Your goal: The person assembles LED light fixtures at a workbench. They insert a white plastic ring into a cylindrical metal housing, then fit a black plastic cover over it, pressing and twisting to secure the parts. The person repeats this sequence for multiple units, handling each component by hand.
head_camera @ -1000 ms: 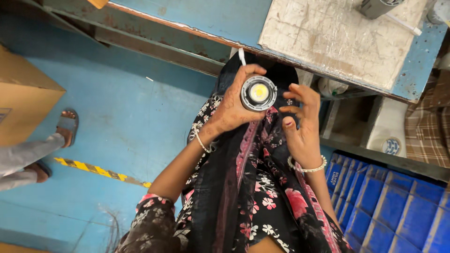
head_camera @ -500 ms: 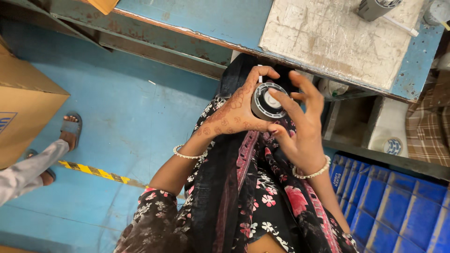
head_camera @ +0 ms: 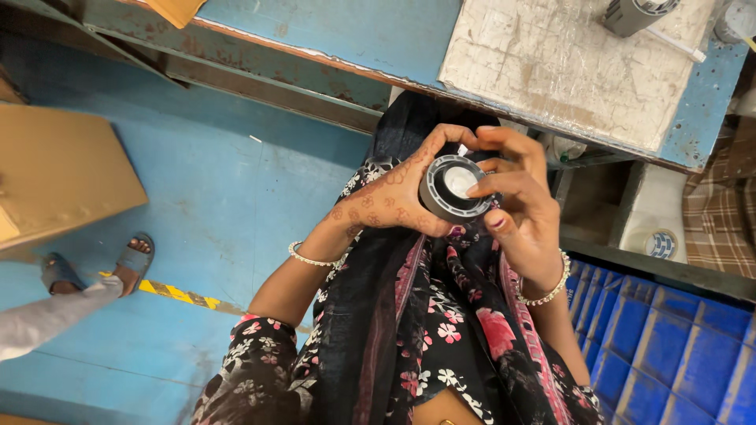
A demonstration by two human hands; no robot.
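Both hands, left hand (head_camera: 390, 201) and right hand (head_camera: 524, 216), clamped on round gray part (head_camera: 455, 187) below blue workbench (head_camera: 339, 31).

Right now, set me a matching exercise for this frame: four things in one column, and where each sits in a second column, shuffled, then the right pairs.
Things:
1. round grey part
2. cardboard box
3. blue crate
4. grey cylinder

Places:
A. on the worn white board on the bench, top right
B. on the blue floor, far left
C. held between the left hand and the right hand
D. low at the right, beside the person's right arm

Pairs: 1-C, 2-B, 3-D, 4-A
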